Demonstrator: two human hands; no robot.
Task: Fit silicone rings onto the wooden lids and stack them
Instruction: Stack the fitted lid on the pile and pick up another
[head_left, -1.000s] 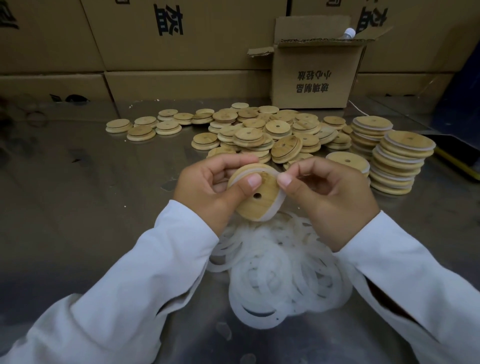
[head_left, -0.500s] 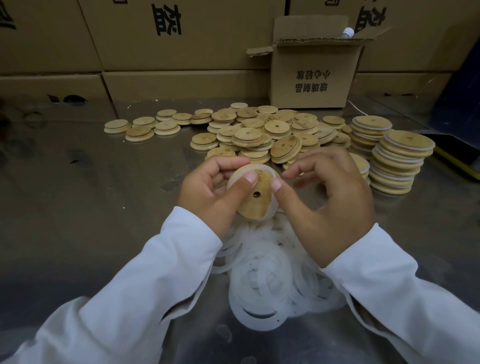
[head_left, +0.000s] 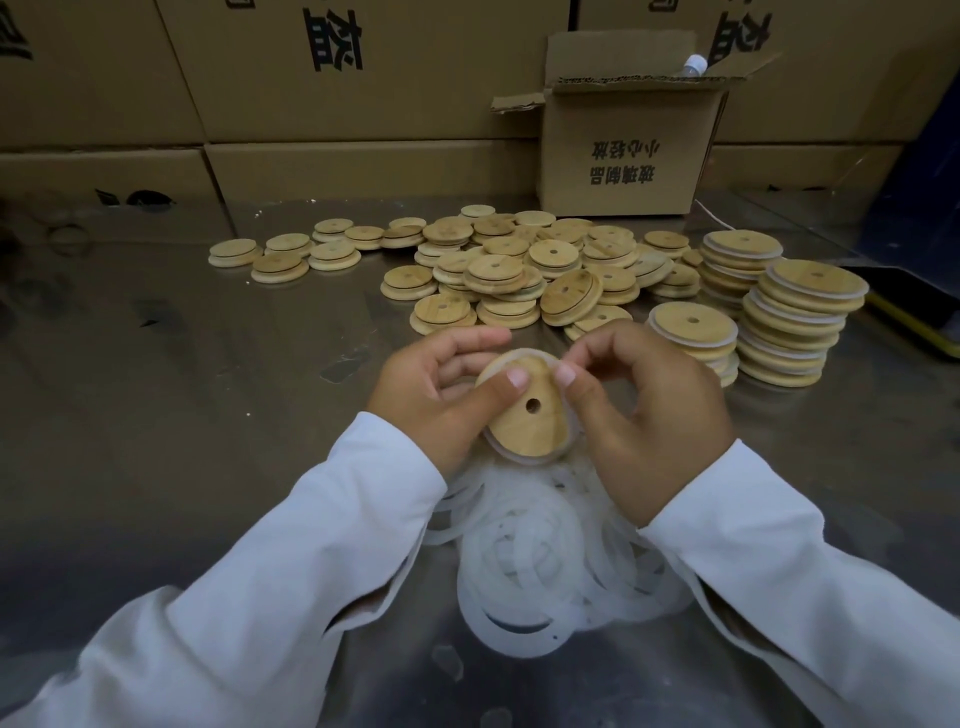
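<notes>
Two hands are holding one round wooden lid (head_left: 527, 410) up above a shiny metal table (head_left: 182, 415). The left hand (head_left: 431, 400) is gripping the lid's left edge, with its thumb lying flat on the wood near the little hole in the middle. The right hand (head_left: 649, 415) is pinching the lid's top right edge, thumb tip pressing on the rim. The two hands are sitting close together, both closed on the same lid. A thin white silicone ring (head_left: 530, 457) is peeking out around the lid's near edge and right side. Both arms are wearing white sleeves (head_left: 311, 571).

Right under the hands, on the near part of the table, a messy heap of loose white rings (head_left: 540, 571) is lying flat. Farther away, a big pile of plain lids (head_left: 519, 270) is spreading across the table. On the right, three stacks of lids with rings (head_left: 795, 322) are standing side by side. An open cardboard box (head_left: 623, 150) is sitting at the far end, and big brown boxes (head_left: 337, 78) are making a wall behind everything.
</notes>
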